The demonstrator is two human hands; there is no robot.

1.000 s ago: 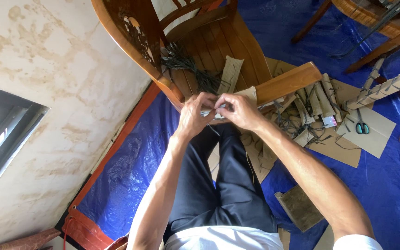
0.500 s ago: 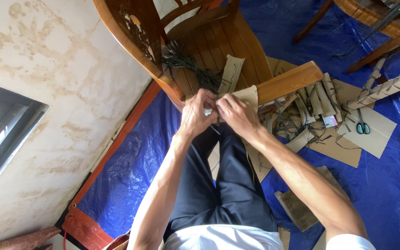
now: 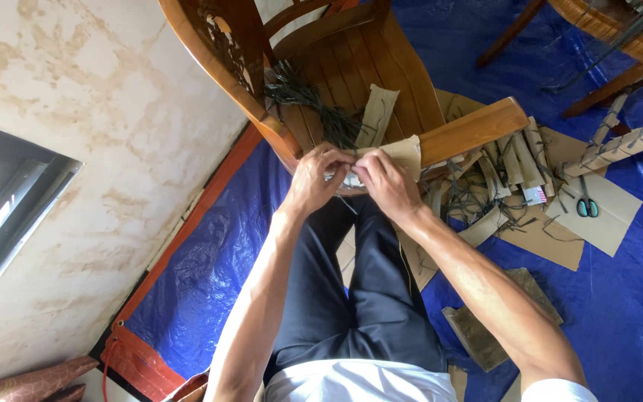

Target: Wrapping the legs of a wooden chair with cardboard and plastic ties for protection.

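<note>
Your hands work over a glossy varnished wooden chair [image 3: 351,67]; matt brown cardboard pieces [image 3: 541,234] lie on a shiny, crinkled blue plastic tarpaulin [image 3: 217,275] beside rough, stained plaster wall [image 3: 91,112].

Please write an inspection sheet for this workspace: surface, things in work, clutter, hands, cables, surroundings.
Surface: blue tarp on the floor.
Things in work: small pale piece at the front of the wooden chair.
Clutter: cardboard pieces, dark strips on the seat, scissors.
Hands: left hand and right hand pinch the piece together.
Cables: nothing seen.
Surroundings: stained wall, window, second chair.
</note>
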